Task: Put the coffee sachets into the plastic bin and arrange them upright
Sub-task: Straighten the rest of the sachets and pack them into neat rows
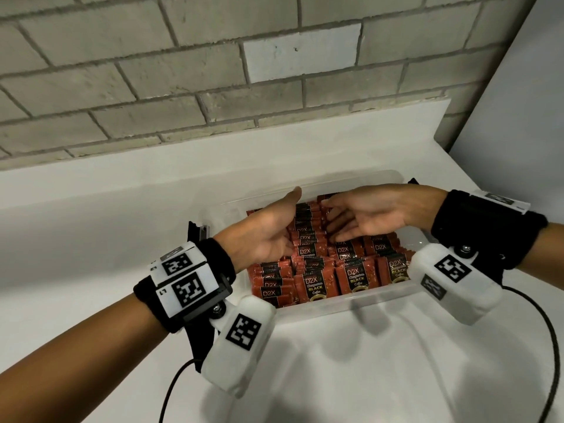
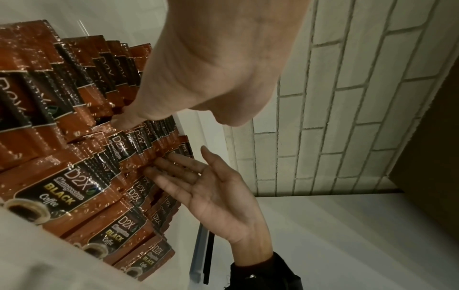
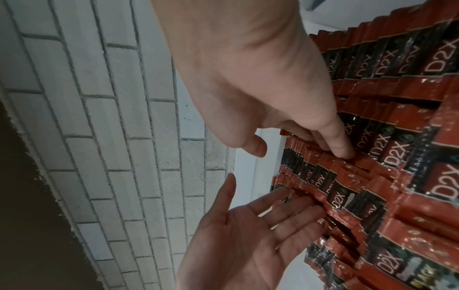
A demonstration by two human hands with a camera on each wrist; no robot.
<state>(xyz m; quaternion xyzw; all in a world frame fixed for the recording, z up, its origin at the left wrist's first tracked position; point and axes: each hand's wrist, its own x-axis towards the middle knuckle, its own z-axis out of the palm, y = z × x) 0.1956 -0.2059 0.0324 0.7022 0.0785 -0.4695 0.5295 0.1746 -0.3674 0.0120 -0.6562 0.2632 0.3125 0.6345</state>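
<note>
Sachets (image 1: 317, 270) in red and black wrappers are seen packed in rows inside the clear plastic bin (image 1: 351, 303), which is set on the white worktop (image 1: 91, 209) toward its far right corner, close to the brick wall (image 1: 152, 87). No sachet is seen lying loose on the worktop.

Front rows, nearest the worktop's near edge, are stood upright with printed faces outward. Rows toward the middle and far end of the bin are leaned and overlapped like shingles; a few dark gaps are noted between stacks in the right wrist view.

Left hand (image 1: 268, 230) is held over the left-middle of the bin, palm turned inward, fingers (image 3: 293, 213) straight and loosely spread, tips laid against the sachet tops. Nothing is gripped.

Right hand (image 1: 372, 215) is held opposite, over the middle rows, fingers (image 2: 174, 168) extended and slightly fanned, tips touching the sachet edges. Nothing is gripped here either. A narrow run of sachets is bracketed between the two hands.

Progress, as judged: loading appears finished or very nearly so, since the bin is filled almost wall to wall. What remains is taken to be straightening, with the leaning middle and far rows to be squared up and the gaps closed. Whether more sachets are waiting out of view cannot be told.
</note>
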